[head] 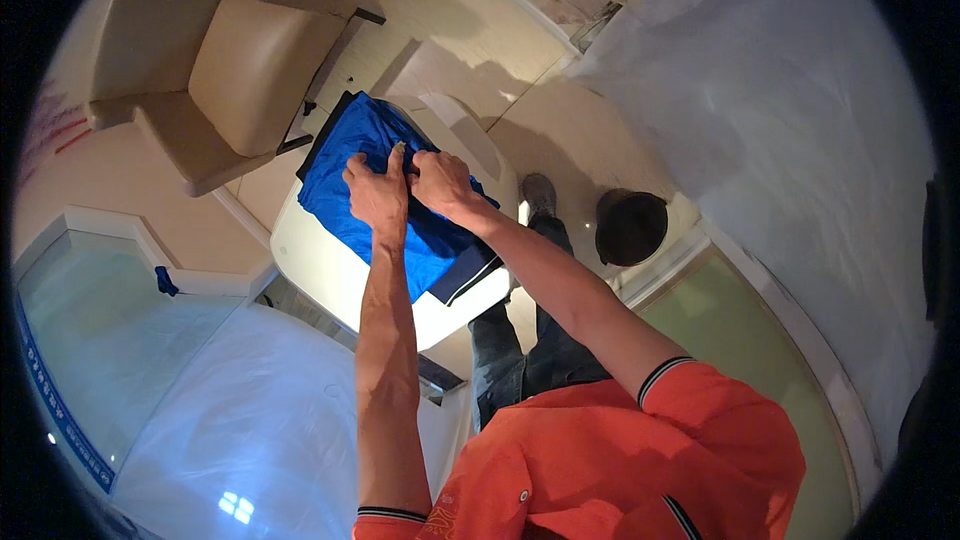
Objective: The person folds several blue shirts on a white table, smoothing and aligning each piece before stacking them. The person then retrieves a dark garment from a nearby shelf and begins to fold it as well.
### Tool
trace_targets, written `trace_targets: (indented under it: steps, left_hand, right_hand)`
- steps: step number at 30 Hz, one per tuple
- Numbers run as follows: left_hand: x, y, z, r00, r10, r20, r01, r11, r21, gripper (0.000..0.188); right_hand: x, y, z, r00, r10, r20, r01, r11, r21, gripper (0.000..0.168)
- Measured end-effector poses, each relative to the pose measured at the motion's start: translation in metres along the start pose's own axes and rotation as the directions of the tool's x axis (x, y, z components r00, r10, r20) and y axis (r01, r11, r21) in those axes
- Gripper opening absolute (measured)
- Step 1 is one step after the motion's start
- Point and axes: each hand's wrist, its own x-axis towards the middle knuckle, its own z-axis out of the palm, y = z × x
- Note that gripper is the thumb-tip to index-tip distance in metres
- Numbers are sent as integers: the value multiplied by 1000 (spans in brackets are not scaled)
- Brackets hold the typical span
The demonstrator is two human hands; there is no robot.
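A blue garment with dark navy trim and a thin white stripe at its near corner lies spread on a pale, rounded seat-like surface. Near the middle of the cloth rests my left hand, its thumb raised and other fingers bent; whether it grips the fabric is unclear. Right beside it, my right hand has its fingers curled onto a fold of the garment, the fingertips partly hidden. Wrinkles run through the cloth around both hands.
A beige padded armchair stands at the upper left. To the right, a dark round bin sits on the floor near my shoe. Translucent plastic sheeting hangs at the right; a glass-topped counter is at the left.
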Motion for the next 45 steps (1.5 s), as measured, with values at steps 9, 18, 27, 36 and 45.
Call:
trace_targets:
  steps: [9, 18, 27, 36, 45]
  left_hand:
    - [46, -18, 10, 943, 46, 328, -90, 989, 120, 44]
    - [57, -30, 2, 982, -41, 182, 55, 996, -71, 40]
    - [8, -78, -31, 802, -435, 410, 478, 53, -877, 23]
    - [-15, -76, -38, 756, -518, 400, 437, -56, -898, 18]
    - [-18, -74, -46, 756, -519, 399, 420, -82, -904, 18]
  right_hand:
    - [6, 6, 9, 1000, -15, 24, 14, 999, 47, 19]
    - [16, 0, -3, 999, 10, 43, -13, 999, 53, 23]
    - [36, -2, 7, 996, 20, 92, -48, 950, 310, 27]
    - [55, -14, -4, 996, -27, 84, 19, 995, 95, 36]
    - [35, -16, -14, 764, -631, 135, 644, 759, -98, 40]
